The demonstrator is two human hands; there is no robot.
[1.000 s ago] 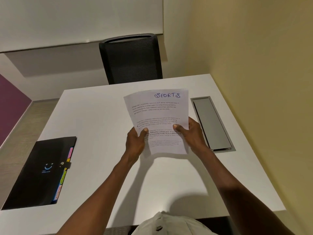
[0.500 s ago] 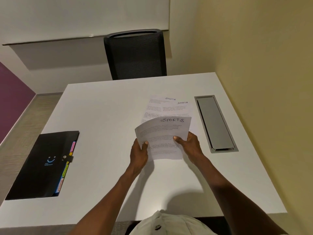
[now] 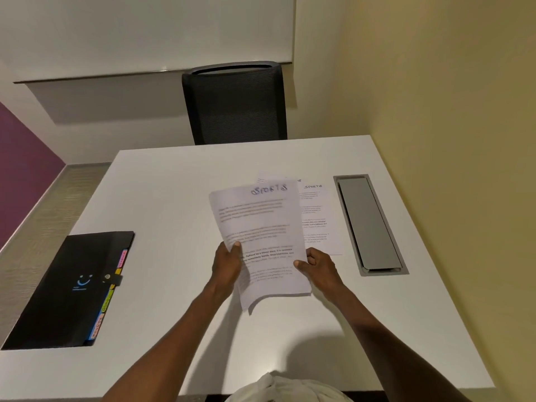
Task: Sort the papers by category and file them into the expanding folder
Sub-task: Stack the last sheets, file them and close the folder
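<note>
A white sheet headed "SPORTS" [image 3: 261, 224] is held above the table, tilted slightly left. My left hand [image 3: 227, 265] pinches its left edge with the thumb on top. My right hand [image 3: 317, 266] holds its lower right edge, thumb on the page. Under and behind it, two more sheets marked "SPORTS" [image 3: 317, 219] lie flat on the white table [image 3: 162, 198]. The black expanding folder [image 3: 69, 288] lies closed at the table's left edge, with coloured tabs along its right side.
A grey cable hatch [image 3: 368, 224] is set into the table on the right. A black mesh chair [image 3: 235, 105] stands at the far side. A yellow wall runs close along the right.
The held sheet dipped low over the pile half a second ago and has since risen again, shifting left. The camera view has moved, showing the sheets lying on the table.
</note>
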